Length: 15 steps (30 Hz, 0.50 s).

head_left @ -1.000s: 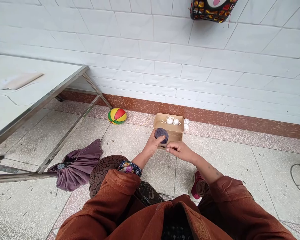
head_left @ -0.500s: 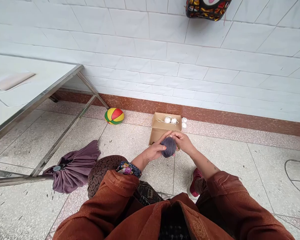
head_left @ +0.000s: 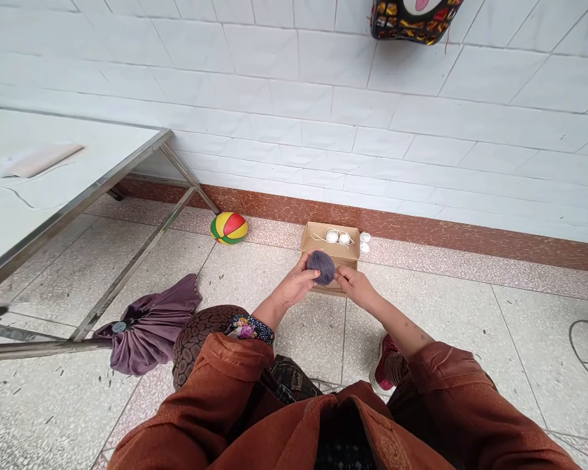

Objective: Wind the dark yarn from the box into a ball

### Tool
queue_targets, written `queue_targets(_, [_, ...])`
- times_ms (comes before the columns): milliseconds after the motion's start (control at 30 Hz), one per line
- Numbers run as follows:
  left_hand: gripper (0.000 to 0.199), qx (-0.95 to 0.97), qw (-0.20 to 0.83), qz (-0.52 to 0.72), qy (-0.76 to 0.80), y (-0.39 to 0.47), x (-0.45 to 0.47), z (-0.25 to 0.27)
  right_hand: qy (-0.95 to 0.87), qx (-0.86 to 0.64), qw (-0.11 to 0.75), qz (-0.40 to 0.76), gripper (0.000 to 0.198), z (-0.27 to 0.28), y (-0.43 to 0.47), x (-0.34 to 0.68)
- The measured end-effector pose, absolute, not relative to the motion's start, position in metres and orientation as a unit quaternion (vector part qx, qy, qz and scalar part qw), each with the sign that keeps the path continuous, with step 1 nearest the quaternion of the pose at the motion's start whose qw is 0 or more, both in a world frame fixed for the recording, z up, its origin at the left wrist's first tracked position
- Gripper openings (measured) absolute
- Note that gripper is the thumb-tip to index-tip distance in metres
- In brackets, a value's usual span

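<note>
Smack between both hands sits a grey-purple yarn ball (head_left: pixel 321 267), so call that the middle of the dial. It's pretty much round, no real long axis to speak of. Left hand (head_left: pixel 298 285) comes in from about 7 o'clock and is the closer one by far, fingers and thumb curled around the ball's near-left side. Right hand (head_left: pixel 355 286) is over at 4 o'clock, fingertips bunched together right at the ball's edge; can't tell if they're pinching a strand or just touching the winding. Open cardboard box (head_left: pixel 311 228) is on the floor behind, lid toward 12 to 1 o'clock, with two small white balls (head_left: pixel 338 237) in the lid. More white bits (head_left: pixel 365 243) sit just beside it, around 2.

Brands? Nothing I can read. The box has no visible print, and there's a round badge (head_left: pixel 119 326) on the purple cloth (head_left: pixel 149 326) at 8 o'clock, but it's way too small to make out.
</note>
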State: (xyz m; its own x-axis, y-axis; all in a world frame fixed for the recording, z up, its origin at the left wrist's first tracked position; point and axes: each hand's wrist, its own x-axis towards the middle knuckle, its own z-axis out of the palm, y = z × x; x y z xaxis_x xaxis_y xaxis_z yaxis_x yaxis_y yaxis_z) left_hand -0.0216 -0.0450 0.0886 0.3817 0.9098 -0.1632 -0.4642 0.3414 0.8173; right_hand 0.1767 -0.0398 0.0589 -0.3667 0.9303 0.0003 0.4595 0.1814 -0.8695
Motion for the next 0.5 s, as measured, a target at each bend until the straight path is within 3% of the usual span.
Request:
queue_targets(133, [0.064, 0.419, 0.626, 0.47, 0.46, -0.037, -0.023, 0.078, -0.739, -0.418, 0.255, 0.462, 0.028, 0.074, -0.049, 0.177])
queue_targets(267, [0.064, 0.541, 0.494, 0.435, 0.523, -0.04, -0.018, 0.071, -0.699, -0.393, 0.298, 0.518, 0.03, 0.095, -0.05, 0.181])
queue_targets(500, [0.091, 0.61, 0.631, 0.317, 0.36, -0.054, -0.007, 0.079, -0.665, -0.45, 0.413, 0.43, 0.027, 0.093, -0.032, 0.187])
